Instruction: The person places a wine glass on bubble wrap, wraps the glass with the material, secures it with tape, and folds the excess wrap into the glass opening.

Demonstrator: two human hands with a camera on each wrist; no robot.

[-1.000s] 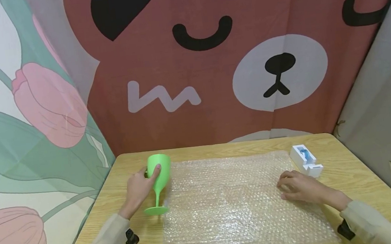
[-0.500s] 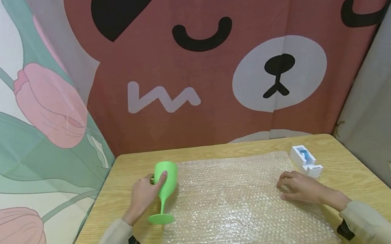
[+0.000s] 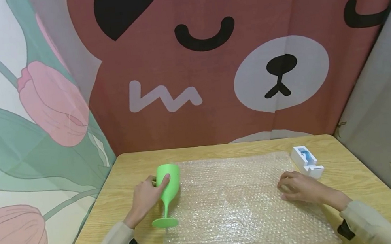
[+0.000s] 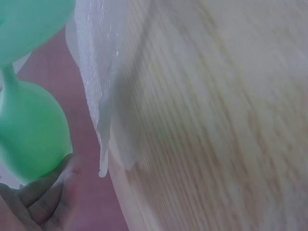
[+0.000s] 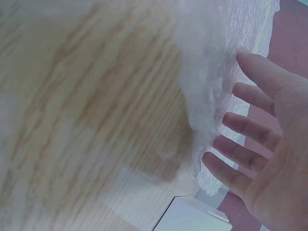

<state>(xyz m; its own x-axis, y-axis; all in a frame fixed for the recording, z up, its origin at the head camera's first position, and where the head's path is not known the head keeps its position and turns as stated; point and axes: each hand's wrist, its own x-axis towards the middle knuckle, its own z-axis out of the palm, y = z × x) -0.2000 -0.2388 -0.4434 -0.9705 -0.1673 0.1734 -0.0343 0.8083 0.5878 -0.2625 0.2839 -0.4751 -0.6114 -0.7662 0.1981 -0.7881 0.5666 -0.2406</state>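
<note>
A bright green plastic goblet (image 3: 175, 183) is upright with a slight tilt over the left edge of a sheet of bubble wrap (image 3: 232, 201). My left hand (image 3: 145, 197) grips it by the bowl, thumb on the near side. In the left wrist view the goblet's bowl (image 4: 36, 130) hangs beside the fingertips, and its foot seems clear of the tabletop. On the sheet's right side my right hand (image 3: 300, 186) lies with loosely bent fingers. The right wrist view shows those fingers (image 5: 250, 130) spread and holding nothing, close to the wrap's edge (image 5: 204, 115).
A white tape dispenser (image 3: 305, 160) with a blue roll stands at the back right, just beyond the right hand. The wooden table (image 3: 103, 227) ends at a bear-printed curtain (image 3: 217, 123) behind, with more hanging cloth (image 3: 389, 97) at the sides.
My left hand has carried the goblet right and toward me, from beside the bubble wrap to over its left edge. The right hand has stayed in place.
</note>
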